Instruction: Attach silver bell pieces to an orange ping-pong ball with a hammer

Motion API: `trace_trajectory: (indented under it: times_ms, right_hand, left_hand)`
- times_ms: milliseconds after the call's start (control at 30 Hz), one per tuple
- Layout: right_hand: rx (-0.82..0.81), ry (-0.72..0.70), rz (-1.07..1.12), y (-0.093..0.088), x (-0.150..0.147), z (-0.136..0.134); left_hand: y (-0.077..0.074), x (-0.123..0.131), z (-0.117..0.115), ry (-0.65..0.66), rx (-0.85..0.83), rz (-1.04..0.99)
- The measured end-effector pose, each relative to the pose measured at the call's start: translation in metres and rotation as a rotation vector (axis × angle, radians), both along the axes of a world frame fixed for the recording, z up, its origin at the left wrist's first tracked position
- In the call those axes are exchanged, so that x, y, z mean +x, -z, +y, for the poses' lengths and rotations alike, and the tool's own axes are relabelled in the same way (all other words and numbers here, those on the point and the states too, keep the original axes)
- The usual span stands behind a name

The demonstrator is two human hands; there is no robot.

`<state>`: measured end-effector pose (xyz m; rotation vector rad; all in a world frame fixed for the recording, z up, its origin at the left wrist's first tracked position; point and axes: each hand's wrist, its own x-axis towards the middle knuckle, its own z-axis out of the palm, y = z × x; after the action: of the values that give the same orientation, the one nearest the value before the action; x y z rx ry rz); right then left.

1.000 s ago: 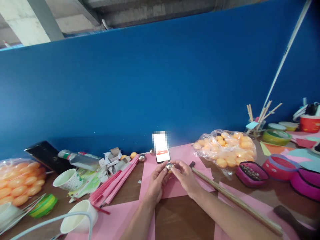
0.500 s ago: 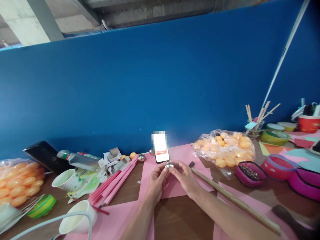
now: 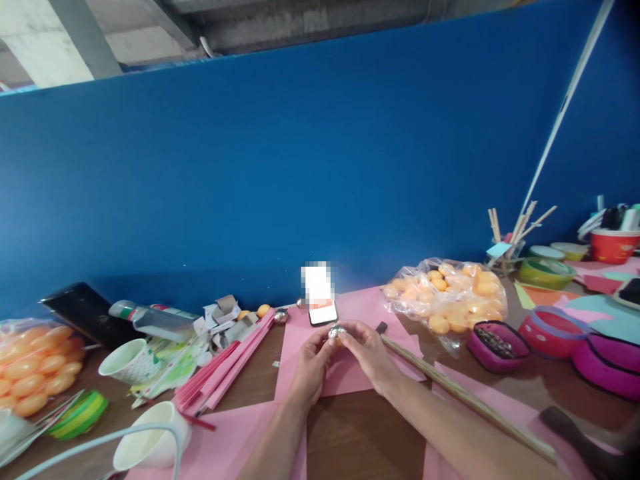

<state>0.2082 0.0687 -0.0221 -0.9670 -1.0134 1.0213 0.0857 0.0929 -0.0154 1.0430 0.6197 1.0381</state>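
Both my hands meet over a pink paper sheet (image 3: 300, 347) in the middle of the table. My left hand (image 3: 310, 365) and my right hand (image 3: 367, 350) pinch a small ball wrapped in silver foil (image 3: 335, 331) between their fingertips. A phone (image 3: 323, 311) lies just behind the ball on the pink sheet. A long wooden stick (image 3: 465, 398) runs along the table to the right of my right forearm.
A clear bag of orange balls (image 3: 447, 297) sits at the right, another bag (image 3: 35, 367) at far left. White cups (image 3: 125, 360), folded pink paper strips (image 3: 225, 370), small boxes and magenta and red bowls (image 3: 545, 331) crowd the table. A blue wall stands behind.
My hands and the foil ball stay almost in place. The view has drifted slightly, so everything sits a little further left.
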Motion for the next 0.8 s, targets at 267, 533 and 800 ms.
trace_trajectory:
  times_ms: [267, 533, 800]
  right_hand:
    - [0.029, 0.018, -0.04, -0.0018, -0.0005, -0.0014]
    - [0.071, -0.014, -0.093, -0.008, -0.0017, -0.0056]
    - [0.099, 0.089, -0.267, -0.0035, -0.0006, -0.0042]
  left_hand:
    - [-0.0007, 0.0006, -0.0006, 0.003, 0.036, 0.03]
    - [-0.005, -0.0001, -0.003, 0.006, 0.061, 0.063]
    - [-0.0034, 0.0001, -0.002, -0.007, 0.054, 0.068]
